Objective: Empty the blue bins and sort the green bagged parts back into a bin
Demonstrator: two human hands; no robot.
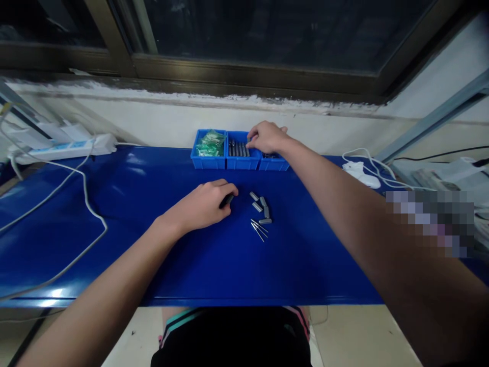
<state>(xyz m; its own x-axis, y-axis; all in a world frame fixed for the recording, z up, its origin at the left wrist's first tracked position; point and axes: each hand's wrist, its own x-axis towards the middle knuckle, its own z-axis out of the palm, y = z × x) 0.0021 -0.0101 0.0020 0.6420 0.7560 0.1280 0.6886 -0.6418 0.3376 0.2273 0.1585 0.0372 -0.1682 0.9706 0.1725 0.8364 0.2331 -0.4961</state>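
My left hand (214,201) is curled over the blue table, its fingers closed around a dark grey block (227,200) that is partly hidden. Beyond it, my right hand (267,136) reaches over the middle blue bin (242,163), with thumb and fingertips pinched on a small grey block (249,139). Inside that bin lies a row of similar grey blocks (238,149). Several loose grey blocks (257,207) rest on the table right of my left hand. Just nearer to me lie several thin shiny metal pins (260,231).
The left blue bin (208,163) holds green-tinted plastic packets (211,143). Part of the right bin (274,164) is covered by my right hand. A power strip (76,149) and white cables (86,199) occupy the left side. A white adapter (361,174) with a cable sits at right.
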